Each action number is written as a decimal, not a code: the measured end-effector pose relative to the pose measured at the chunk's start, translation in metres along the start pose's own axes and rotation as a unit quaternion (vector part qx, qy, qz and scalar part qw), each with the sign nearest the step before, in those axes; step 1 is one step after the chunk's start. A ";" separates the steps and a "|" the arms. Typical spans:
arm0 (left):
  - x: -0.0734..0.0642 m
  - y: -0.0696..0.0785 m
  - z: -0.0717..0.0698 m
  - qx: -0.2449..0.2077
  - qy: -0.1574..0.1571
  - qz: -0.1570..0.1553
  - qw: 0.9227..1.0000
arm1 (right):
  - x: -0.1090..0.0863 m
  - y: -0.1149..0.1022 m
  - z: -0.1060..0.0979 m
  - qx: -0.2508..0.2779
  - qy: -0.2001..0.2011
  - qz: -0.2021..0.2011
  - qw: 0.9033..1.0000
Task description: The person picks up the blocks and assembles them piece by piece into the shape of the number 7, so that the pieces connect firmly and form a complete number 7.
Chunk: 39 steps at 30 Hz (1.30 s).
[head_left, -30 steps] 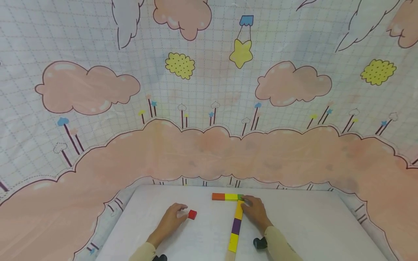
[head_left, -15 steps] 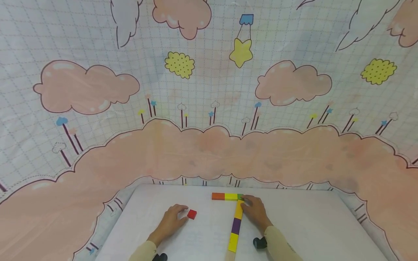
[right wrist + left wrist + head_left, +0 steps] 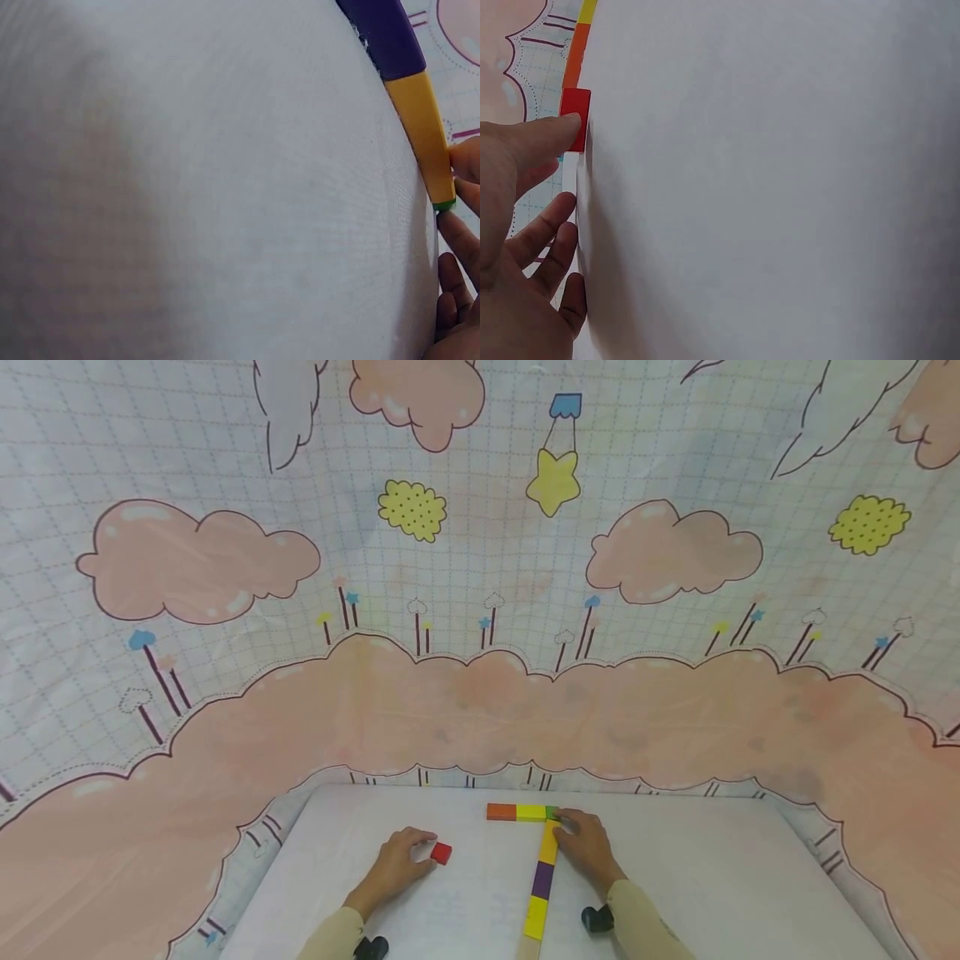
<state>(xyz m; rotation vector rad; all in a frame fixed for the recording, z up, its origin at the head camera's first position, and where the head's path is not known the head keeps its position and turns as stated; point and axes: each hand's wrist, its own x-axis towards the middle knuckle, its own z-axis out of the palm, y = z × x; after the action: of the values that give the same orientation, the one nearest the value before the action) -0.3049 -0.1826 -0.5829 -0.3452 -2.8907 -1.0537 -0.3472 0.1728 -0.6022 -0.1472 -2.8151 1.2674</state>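
A red block (image 3: 442, 853) sits on the white tabletop, left of the row of blocks. My left hand (image 3: 396, 862) pinches it; in the left wrist view the thumb (image 3: 551, 135) lies across the red face and the other fingers spread below. Farther right, my right hand (image 3: 588, 843) holds the green block (image 3: 552, 812) at the corner of the row, mostly covered by its fingers. Its thumb is beside the orange-yellow block (image 3: 549, 842), which the right wrist view shows between the green end and the purple block (image 3: 390, 37).
From the corner, a yellow block (image 3: 531, 812) and an orange block (image 3: 501, 812) run left. Toward me the row continues with a purple block, a yellow block (image 3: 536, 917) and a pale wooden one (image 3: 528, 948). A patterned cloth (image 3: 480, 718) hangs behind the white table (image 3: 712, 877).
My left hand has shifted slightly right and its index finger has closed in against the red block, which has turned a little. The right hand stays in place.
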 end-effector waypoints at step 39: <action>0.023 0.011 0.015 0.008 0.024 -0.029 0.999 | 0.001 0.000 -0.001 -0.008 0.005 -0.010 1.000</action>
<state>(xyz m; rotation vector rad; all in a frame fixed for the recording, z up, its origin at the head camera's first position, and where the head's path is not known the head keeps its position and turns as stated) -0.3238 -0.1600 -0.5851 -0.2338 -2.8805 -1.0325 -0.3477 0.1730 -0.6016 -0.1258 -2.8105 1.2376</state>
